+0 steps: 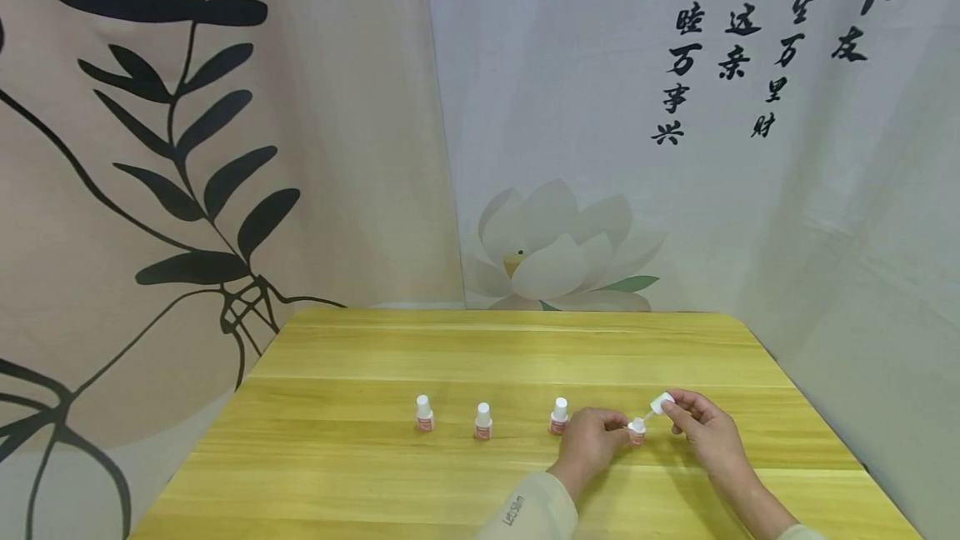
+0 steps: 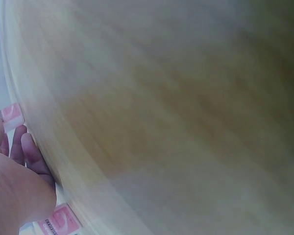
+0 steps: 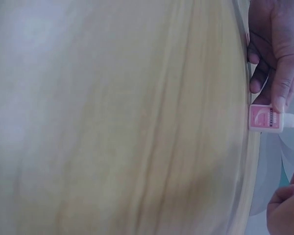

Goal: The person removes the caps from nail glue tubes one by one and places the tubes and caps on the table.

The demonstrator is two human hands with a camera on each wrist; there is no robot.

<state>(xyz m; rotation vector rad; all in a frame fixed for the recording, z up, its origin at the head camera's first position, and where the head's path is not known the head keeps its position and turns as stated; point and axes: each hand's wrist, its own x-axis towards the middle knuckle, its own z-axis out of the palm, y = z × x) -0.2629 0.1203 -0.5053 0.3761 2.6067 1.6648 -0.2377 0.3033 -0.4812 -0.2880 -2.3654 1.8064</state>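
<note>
At the right half of the table, my left hand (image 1: 590, 447) holds a small white bottle (image 1: 637, 433) with a pink label between thumb and fingers. The bottle stands upright with its top off. To its right, my right hand (image 1: 705, 433) pinches a white brush cap (image 1: 662, 403), tilted, its thin stem slanting down to the bottle's mouth. Whether the tip is inside is too small to tell. The right wrist view shows the pink label (image 3: 265, 117) beside the left thumb. In the left wrist view the left hand (image 2: 22, 191) partly covers the held bottle (image 2: 12, 115).
Just left of my left hand stands a capped bottle (image 1: 559, 417) of the same kind. Two more capped bottles, one nearer the middle (image 1: 483, 422) and one farther left (image 1: 424, 413), stand on the wooden table (image 1: 337, 473). A printed curtain (image 1: 360, 123) hangs behind the table.
</note>
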